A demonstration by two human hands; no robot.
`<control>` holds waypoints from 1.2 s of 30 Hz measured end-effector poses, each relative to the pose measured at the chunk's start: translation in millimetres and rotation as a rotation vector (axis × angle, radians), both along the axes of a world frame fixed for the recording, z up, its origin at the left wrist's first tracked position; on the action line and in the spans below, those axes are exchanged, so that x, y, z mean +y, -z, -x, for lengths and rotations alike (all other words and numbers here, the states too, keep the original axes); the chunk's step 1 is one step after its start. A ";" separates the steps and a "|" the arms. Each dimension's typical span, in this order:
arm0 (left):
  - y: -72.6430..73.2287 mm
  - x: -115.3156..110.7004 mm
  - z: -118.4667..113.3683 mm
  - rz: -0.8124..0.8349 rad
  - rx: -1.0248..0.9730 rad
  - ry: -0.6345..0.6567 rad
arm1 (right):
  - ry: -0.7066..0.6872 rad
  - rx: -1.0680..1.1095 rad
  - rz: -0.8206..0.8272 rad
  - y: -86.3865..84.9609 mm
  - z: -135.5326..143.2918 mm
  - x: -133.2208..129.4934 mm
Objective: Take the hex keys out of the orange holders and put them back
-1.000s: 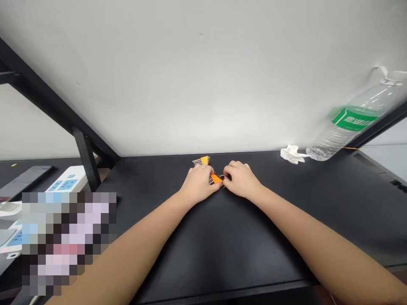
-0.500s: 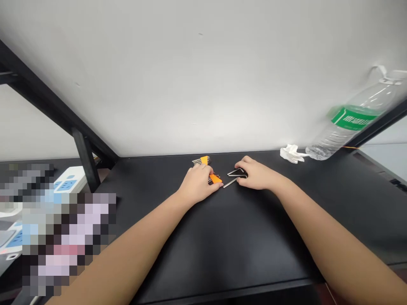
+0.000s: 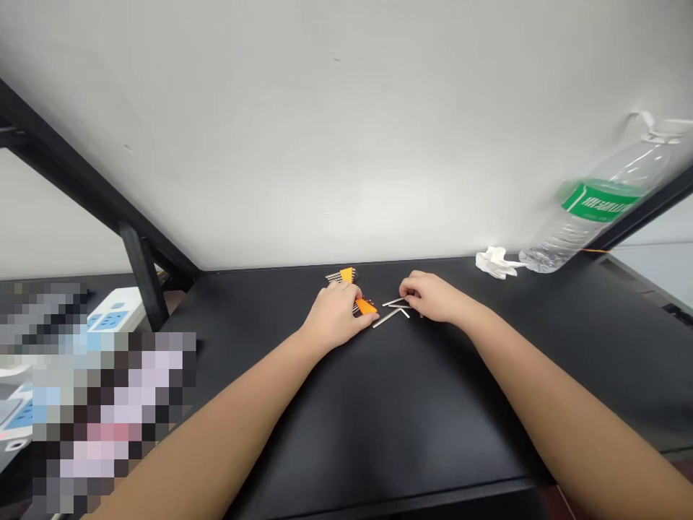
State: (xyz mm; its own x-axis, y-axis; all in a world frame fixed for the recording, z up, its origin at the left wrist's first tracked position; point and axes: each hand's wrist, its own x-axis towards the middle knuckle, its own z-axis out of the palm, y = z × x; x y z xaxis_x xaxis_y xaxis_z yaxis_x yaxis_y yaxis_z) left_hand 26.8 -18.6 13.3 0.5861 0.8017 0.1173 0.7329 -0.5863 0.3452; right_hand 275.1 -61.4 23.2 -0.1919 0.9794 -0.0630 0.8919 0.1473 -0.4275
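Two bare hands: our left hand [image 3: 334, 314] is gripping a small wedge-shaped orange holder [image 3: 367, 307], thumb against its near side; our right hand [image 3: 430, 297] is bending its fingers beside several loose, thin, silver-coloured metal keys [image 3: 386, 318], and we are not managing to tell whether it is pinching one or only touching it.

Black tabletop: this smooth, dark, faintly shining surface [image 3: 390, 419] is ending in a straight front edge well apart from our fingers, so a broad stretch is lying between our forearms, with more spreading out to the right.

Pale grey wall: it [image 3: 336, 144] is standing along the back edge, leaving only a narrow strip behind our hands.

Side limits: a black metal frame [image 3: 141, 271] is bounding the left; at the back right, a crumpled white tissue [image 3: 495, 262] is lying near a clear plastic bottle with a green label [image 3: 600, 202], which is leaning.

Orange holder: it is showing a flat orange face, dark slender rods poking out beside it; a yellow-orange block with a row of metal rods [image 3: 346, 275] is showing just beyond our left fingers.

Loose keys: they are lying crossed between our hands, one showing a short bent end.
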 end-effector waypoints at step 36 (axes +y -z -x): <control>7.2 5.1 2.1 -0.005 -0.036 0.019 | -0.152 -0.127 0.027 -15.3 35.7 -31.6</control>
State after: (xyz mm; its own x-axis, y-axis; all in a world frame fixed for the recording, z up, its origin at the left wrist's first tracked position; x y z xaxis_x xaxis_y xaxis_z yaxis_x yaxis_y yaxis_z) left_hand 24.7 -13.5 6.1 0.5969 0.7897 0.1421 0.7086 -0.6019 0.3683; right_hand 239.5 -93.0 38.5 -0.3267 0.9372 -0.1222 0.9071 0.2746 -0.3189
